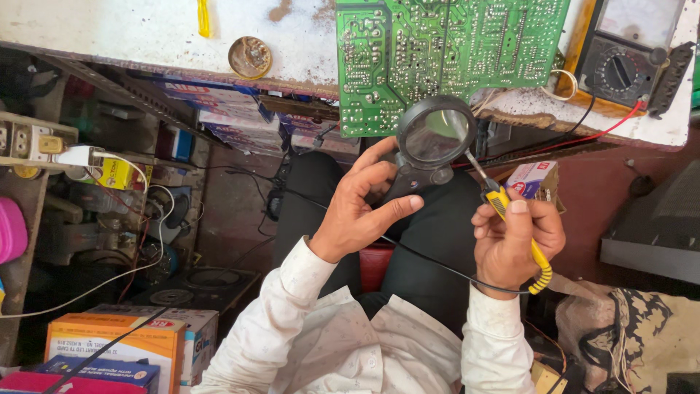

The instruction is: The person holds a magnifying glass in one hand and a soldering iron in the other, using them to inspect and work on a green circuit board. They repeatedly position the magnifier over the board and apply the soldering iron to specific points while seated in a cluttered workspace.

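The right hand [516, 244] is closed around a yellow-handled soldering iron [510, 219], thumb on top, tip angled up toward the lens. The left hand [361, 208] pinches the black magnifying glass [435, 136] by its handle. Keeping the lens steady over the green circuit board [445, 51] edge on the bench [131, 29] looks wise.
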